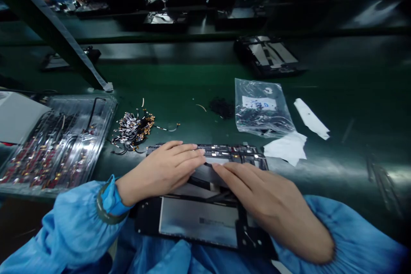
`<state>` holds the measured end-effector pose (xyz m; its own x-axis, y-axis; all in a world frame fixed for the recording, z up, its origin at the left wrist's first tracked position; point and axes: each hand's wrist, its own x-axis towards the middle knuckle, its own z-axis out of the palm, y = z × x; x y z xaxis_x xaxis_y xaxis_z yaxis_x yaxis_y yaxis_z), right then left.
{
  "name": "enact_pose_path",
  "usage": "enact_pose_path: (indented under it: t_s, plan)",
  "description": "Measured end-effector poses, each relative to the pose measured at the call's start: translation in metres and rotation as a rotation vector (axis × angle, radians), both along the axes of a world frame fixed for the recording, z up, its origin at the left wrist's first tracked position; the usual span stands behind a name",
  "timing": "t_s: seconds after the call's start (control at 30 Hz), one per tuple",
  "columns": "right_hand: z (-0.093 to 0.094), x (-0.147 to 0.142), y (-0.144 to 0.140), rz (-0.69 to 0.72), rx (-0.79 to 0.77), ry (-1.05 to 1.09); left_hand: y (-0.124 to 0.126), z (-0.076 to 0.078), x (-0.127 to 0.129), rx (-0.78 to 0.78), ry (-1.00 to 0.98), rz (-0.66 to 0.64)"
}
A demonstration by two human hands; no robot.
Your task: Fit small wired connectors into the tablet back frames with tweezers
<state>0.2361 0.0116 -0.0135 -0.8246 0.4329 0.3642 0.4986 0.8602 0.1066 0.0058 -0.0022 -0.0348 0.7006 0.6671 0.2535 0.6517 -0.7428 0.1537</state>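
Pressing flat with fingers spread, the left hand and right hand lie on an open tablet at the near edge of a dark green table. Far off, other people work.

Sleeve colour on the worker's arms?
Light blue sleeves, with a darker blue cuff at the left wrist; head view.
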Motion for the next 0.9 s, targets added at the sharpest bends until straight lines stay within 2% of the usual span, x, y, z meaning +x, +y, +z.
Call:
enact_pose_path:
  t_s: [0.2, 0.33, 0.9]
  plan:
    - [-0.009, 0.015, 0.001, 0.031, 0.050, -0.016, 0.000, 0.001, 0.002, 0.008, 0.027, -0.001]
    - [-0.014, 0.017, -0.001, 0.001, 0.073, 0.010, 0.000, 0.003, 0.003, 0.019, 0.016, 0.003]
    - [-0.012, 0.012, 0.000, -0.038, 0.065, 0.000, -0.001, 0.001, 0.003, 0.041, 0.049, 0.003]
